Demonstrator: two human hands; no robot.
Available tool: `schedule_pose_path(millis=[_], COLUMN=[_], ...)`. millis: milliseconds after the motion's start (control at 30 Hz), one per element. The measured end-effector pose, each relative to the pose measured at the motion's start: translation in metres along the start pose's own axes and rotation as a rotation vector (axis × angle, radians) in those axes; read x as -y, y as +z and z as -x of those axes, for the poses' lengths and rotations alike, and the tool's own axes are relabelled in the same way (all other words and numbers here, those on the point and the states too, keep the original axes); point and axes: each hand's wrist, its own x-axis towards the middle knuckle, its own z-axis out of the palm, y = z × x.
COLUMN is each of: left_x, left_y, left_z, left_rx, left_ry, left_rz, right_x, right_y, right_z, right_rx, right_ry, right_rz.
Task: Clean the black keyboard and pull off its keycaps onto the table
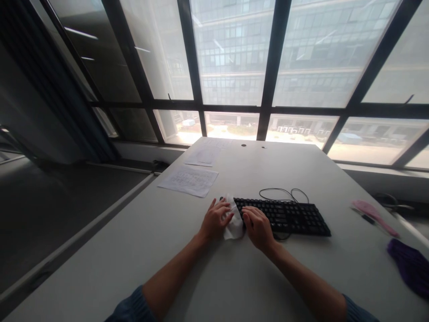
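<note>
A black keyboard (284,217) lies on the white table (187,277), its left end partly hidden by my hands and a white tissue (233,228). My left hand (216,219) is on the tissue at that end, with the tissue between its thumb and fingers. Close by on the right, my right hand (258,224) rests over the left part of the keys, fingers stretched out side by side and the thumb near the tissue's edge. Nothing shows in its grasp. The black cable (281,190) loops behind the keyboard.
Printed paper sheets (189,180) lie to the left, with more papers (204,154) farther back. At the right are a pink object (373,214), a small black item (368,219) and a purple cloth (410,266). Large windows (231,53) stand beyond the table's far edge.
</note>
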Motion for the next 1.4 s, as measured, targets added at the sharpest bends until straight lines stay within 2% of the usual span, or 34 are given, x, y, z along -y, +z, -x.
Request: schedule_pose_path(millis=[133,233,300,400,500,567,700,767,833,967,1067,1267,1400], left_x=[0.009,0.014,0.013,0.004,-0.006,-0.007,0.003,0.01,0.013,0.007,-0.001,-0.007,0.001], left_y=[0.007,0.011,0.011,0.008,0.006,0.007,0.013,0.016,0.017,0.015,0.012,0.009,0.012], left_z=[0.0,-0.001,0.0,0.002,0.004,0.004,0.003,0.002,0.002,0.004,0.006,0.006,0.005], left_rx=[-0.078,-0.018,0.046,0.123,0.164,0.137,0.009,-0.013,0.009,0.114,0.152,0.116,0.007], left_ry=[-0.11,-0.128,-0.082,0.06,0.163,0.123,-0.14,-0.228,-0.219,-0.041,0.026,0.01,-0.13], left_rz=[-0.025,-0.084,-0.147,-0.223,-0.253,-0.281,-0.333,-0.319,-0.292,-0.257,-0.254,-0.274,-0.296], right_x=[-0.008,-0.009,-0.009,-0.008,-0.008,-0.008,-0.008,-0.008,-0.008,-0.007,-0.008,-0.008,-0.008], right_y=[-0.002,0.001,0.004,0.009,0.011,0.011,0.011,0.011,0.011,0.012,0.012,0.011,0.01], right_z=[0.004,0.006,0.008,0.01,0.011,0.011,0.011,0.011,0.011,0.01,0.01,0.011,0.011], right_rx=[-0.031,0.013,0.062,0.127,0.153,0.16,0.172,0.17,0.163,0.157,0.149,0.172,0.185], right_ry=[0.044,0.085,0.112,0.133,0.139,0.141,0.144,0.143,0.141,0.136,0.126,0.126,0.126], right_rz=[0.096,0.173,0.23,0.29,0.314,0.32,0.324,0.323,0.316,0.299,0.288,0.309,0.311])
